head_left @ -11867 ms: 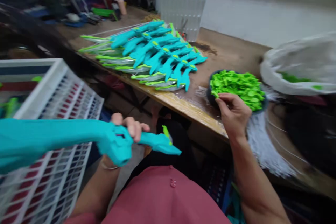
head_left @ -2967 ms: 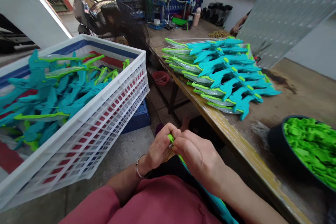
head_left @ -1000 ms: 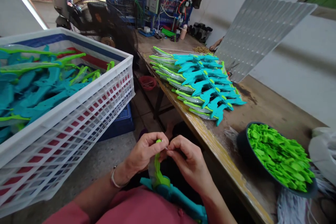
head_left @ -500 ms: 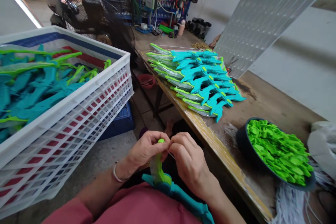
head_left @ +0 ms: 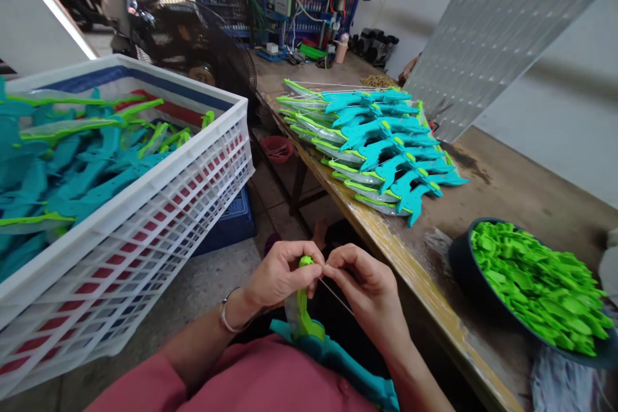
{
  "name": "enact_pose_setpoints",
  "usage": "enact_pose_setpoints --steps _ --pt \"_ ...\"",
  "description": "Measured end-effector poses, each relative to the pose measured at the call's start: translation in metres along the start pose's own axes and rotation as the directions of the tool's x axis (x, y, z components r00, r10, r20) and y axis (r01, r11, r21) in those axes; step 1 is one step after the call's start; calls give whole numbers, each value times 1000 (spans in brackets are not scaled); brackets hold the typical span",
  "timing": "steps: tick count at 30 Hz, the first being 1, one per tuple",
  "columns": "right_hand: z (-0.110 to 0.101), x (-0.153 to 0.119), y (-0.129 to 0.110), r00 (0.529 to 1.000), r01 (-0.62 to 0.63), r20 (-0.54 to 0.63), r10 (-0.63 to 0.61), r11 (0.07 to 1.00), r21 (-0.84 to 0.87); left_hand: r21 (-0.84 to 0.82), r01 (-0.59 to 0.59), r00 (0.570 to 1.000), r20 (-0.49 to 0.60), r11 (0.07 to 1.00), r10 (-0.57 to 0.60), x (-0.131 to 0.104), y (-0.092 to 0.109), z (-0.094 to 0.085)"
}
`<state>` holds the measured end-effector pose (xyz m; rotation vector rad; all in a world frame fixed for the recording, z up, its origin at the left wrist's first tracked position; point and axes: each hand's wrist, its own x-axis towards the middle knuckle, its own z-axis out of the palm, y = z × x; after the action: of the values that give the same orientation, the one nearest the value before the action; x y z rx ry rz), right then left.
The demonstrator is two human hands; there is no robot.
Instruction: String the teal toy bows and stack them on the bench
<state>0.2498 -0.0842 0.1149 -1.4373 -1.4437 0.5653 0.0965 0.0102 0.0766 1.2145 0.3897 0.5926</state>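
- Moved since the earliest frame: right hand (head_left: 369,290), from the black bowl (head_left: 462,264) to meet the left hand (head_left: 282,273) before the wooden table's (head_left: 531,196) near edge. Since the latest earlier frame, more string shows.
- Left hand, one: thumb and forefinger pinching the tip of a green bow limb (head_left: 302,315); other fingers curled, partly hidden.
- Right hand, one: thumb and forefinger pressed together on a white string (head_left: 338,294), touching the left fingertips; a length runs down beneath.
- Toy crossbow (head_left: 333,357), one, teal: nearer the wearer than the wooden table, tilted against the pink shirt (head_left: 241,376).
- Stacked toy crossbows (head_left: 381,135), several: on the wooden table, along its near edge.
- Black bowl, one: on the wooden table, right of the stack, heaped with loose green parts (head_left: 541,283).
- White crate (head_left: 203,148), one: left of the wooden table, holding teal-and-green pieces (head_left: 91,148); cannot tell whether strung.
- Progress, by judgement: stacked lot looks finished, some strings visible; piece in hand appears limbed, its string end not yet secured; loose green parts remain plentiful.
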Motion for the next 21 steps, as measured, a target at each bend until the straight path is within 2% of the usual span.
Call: enact_pose_setpoints --steps 4,8,16,18,21 --pt "16 -4 6 960 227 -121 -252 955 -193 -17 27 997 -77 999 -28 1 -4 1" --pt "25 -7 6 922 300 -168 -348 919 -256 -56 38 991 -128 998 -45 0 -8 3" --pt "26 -9 9 951 232 -151 -270 945 -229 -83 47 989 -133 995 -58 -1 -14 2" --pt "24 -9 9 969 176 -143 -200 971 -162 -102 45 992 -116 994 -57 0 -14 2" --pt "19 -9 7 994 18 -109 -12 998 55 -129 46 996 -76 991 -56 1 -13 2"
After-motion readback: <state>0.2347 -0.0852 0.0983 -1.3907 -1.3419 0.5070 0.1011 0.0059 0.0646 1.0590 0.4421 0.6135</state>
